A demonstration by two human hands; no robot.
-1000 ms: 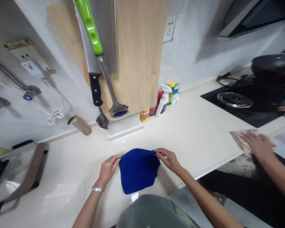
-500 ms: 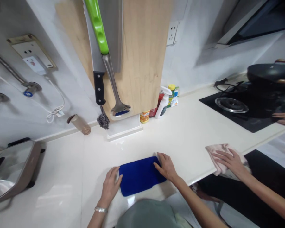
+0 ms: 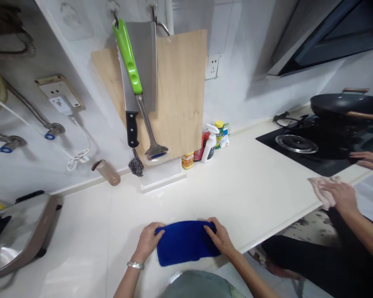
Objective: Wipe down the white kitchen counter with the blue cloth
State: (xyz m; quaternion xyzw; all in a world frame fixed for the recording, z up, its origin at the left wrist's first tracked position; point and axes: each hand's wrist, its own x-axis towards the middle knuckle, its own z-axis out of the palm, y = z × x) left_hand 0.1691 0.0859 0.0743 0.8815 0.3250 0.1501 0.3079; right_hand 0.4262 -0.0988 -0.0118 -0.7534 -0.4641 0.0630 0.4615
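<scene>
A folded blue cloth (image 3: 186,244) lies on the white countertop right in front of me, its far edge slightly lifted. My left hand (image 3: 148,240), with a silver bracelet at the wrist, pinches the cloth's far left corner between thumb and fingers. At the far right corner, my right hand (image 3: 220,236) grips the cloth in the same way, thumb on top. The fingers that curl behind the cloth are partly hidden.
A co-worker's hand (image 3: 342,194) presses a pink cloth (image 3: 325,190) at the counter edge. Beyond are a black stove (image 3: 323,153) and wok (image 3: 345,103). Knives and a green-handled slotted utensil (image 3: 129,62) hang before a wooden board (image 3: 180,91). A spray bottle (image 3: 209,145) and electric pan (image 3: 27,231) stand nearby.
My hands have gone from resting at the blue cloth's sides to gripping its far corners, and its far edge has lifted. The co-worker's hand and pink cloth moved right. My view has shifted.
</scene>
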